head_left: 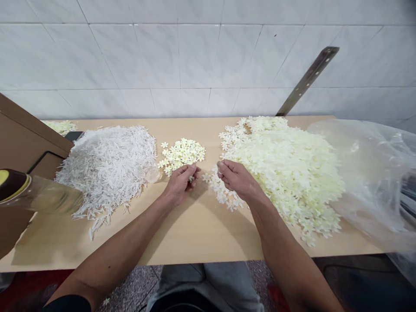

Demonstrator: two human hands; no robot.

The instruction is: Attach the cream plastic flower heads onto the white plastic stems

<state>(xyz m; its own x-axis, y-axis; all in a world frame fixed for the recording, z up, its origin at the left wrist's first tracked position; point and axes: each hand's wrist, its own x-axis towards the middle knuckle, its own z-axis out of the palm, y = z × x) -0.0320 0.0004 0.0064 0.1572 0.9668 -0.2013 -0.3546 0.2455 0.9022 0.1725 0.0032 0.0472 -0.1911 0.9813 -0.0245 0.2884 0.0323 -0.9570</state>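
Note:
My left hand [181, 184] is closed in front of a small pile of cream artificial flowers [183, 151] with yellowish centres. A pale flower [191, 178] shows at its curled fingers. My right hand [236, 177] is closed in a pinch, thumb against forefinger; what sits between the tips is too small to make out. It hovers over loose petal flowers [221, 190] at the edge of a large heap of pale flower pieces [286, 169]. Left of both hands lies a heap of thin white stem-like pieces [110, 160], with a small clear dish [152, 174] at its right side.
A clear bottle with a dark and yellow cap [48, 193] is at the left, by a brown panel [29, 125]. A clear plastic bag [367, 173] covers the table's right end. A perforated metal bracket [307, 82] stands against the tiled wall [195, 56].

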